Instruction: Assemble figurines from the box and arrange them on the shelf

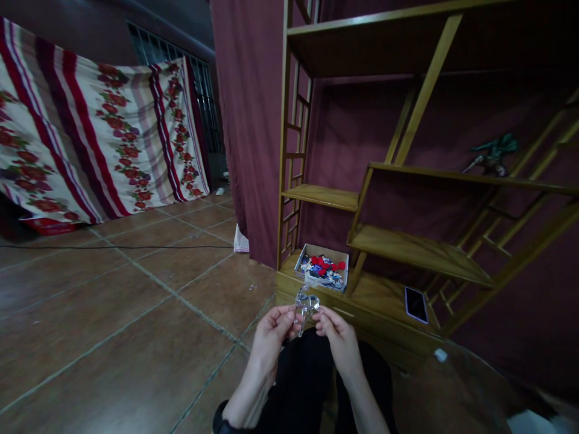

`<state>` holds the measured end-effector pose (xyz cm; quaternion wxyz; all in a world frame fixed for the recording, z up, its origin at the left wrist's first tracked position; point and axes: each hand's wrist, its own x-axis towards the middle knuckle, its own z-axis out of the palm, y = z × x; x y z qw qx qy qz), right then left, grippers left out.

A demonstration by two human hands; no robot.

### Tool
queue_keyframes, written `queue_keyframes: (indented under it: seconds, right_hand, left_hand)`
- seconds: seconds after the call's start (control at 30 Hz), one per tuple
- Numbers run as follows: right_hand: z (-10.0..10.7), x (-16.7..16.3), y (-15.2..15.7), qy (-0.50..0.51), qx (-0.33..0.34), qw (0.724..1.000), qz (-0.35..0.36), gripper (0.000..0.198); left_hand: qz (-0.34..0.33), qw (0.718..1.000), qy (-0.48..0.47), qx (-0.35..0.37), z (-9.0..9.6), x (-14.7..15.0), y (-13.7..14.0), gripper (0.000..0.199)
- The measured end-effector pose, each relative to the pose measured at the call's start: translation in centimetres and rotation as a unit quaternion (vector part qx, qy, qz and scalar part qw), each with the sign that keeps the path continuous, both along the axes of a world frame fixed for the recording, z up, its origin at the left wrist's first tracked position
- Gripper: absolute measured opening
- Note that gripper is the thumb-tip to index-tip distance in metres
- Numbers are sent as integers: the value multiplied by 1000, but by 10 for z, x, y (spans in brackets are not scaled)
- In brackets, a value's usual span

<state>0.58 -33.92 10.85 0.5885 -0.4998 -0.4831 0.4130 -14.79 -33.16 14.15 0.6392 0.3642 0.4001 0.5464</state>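
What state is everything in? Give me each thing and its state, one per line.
Clear figurine: held, roughly upright
Left fingers: pinched on the figurine
Right fingers: likewise pinched
Shallow box: open, holding small pieces
Phone: lying flat, unlit
Striped cloth: hung up, spread out
Curtain: hanging down
Cable: lying across the floor

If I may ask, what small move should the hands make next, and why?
Perhaps slowly turn the clear figurine: the left hand and right hand appear to pinch it from opposite sides, and its slender shape suggests gentle handling.
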Motion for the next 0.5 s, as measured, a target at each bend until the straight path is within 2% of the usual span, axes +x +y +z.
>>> queue_keyframes:
  seconds: [0.2, 0.5]
  right_hand:
    - [1, 8, -4, 25, 8, 1000, -15, 37]
    - [9, 14, -8, -42, 29, 999, -18, 30]
  left_hand:
    - [-9, 999, 44, 20, 4, 10, -1, 32]
    - [17, 998, 57, 15, -13, 16, 12, 30]
